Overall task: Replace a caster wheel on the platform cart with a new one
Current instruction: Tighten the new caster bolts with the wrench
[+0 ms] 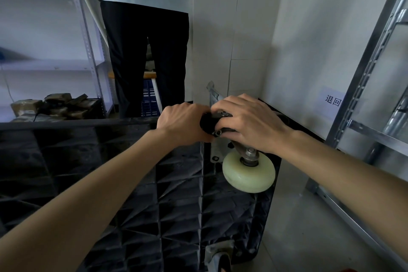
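Note:
The black platform cart point(110, 172) lies upside down, its ribbed underside facing me. At its far right corner a caster with a cream-white wheel point(249, 172) sits on a metal mounting plate point(217, 152). My right hand point(249, 123) rests over the caster's metal fork, fingers curled round it. My left hand point(183, 123) grips a black tool handle point(206, 123) pressed against the plate, beside a bolt head point(217, 132). The tool's tip is hidden between my hands. Another caster point(219, 256) shows at the cart's near right corner.
A person in dark trousers point(145, 55) stands just beyond the cart. White metal shelving point(88, 40) with brown packages point(59, 106) is on the left. A steel rack point(364, 95) stands on the right beside a labelled wall point(333, 100). Pale floor point(298, 216) runs along the cart's right edge.

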